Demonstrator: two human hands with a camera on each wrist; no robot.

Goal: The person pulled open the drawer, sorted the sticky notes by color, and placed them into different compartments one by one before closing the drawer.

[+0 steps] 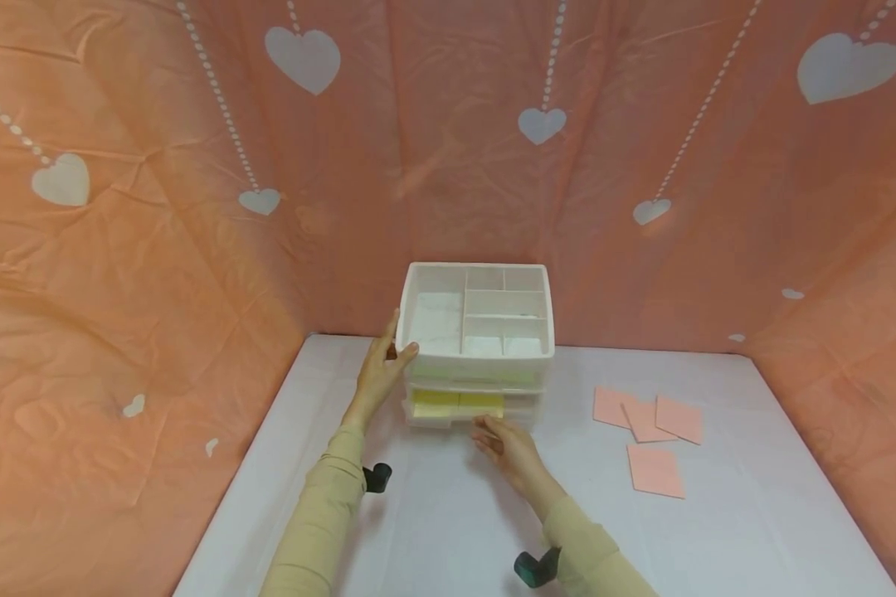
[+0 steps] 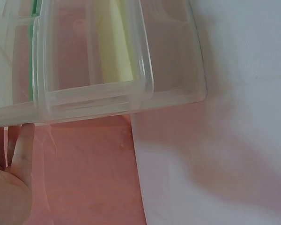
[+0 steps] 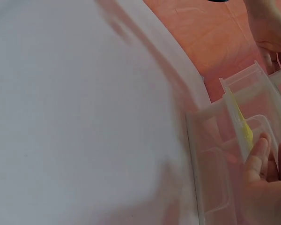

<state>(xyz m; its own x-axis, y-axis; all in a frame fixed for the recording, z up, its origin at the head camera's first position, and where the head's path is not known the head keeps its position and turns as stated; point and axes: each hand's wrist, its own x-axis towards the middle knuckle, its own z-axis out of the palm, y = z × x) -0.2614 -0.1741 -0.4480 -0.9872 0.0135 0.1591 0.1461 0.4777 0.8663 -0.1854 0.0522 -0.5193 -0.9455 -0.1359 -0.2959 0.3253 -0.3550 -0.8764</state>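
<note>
A white plastic drawer organizer [image 1: 548,332] stands near the back of the table. Its lower drawer [image 1: 518,412] is partly pulled out, with yellow sticky notes [image 1: 436,401] lying inside. Against the organizer's left side rests my left hand [image 1: 377,373], its thumb over the front corner of the top rim and its fingers along the side wall. My right hand [image 1: 509,449] is at the drawer's front, the bent fingers pinching its lip by the handle cutout [image 3: 260,119]. Below that drawer, the left wrist view shows another clear plastic front [image 2: 178,70].
Several pink square sheets [image 1: 655,470] lie on the white table to the right. The organizer's top tray [image 1: 436,311] is divided into compartments. Orange cloth [image 1: 463,199] with white hearts hangs behind and at both sides. A dark wrist-camera mount [image 1: 538,569] sticks out below the right sleeve.
</note>
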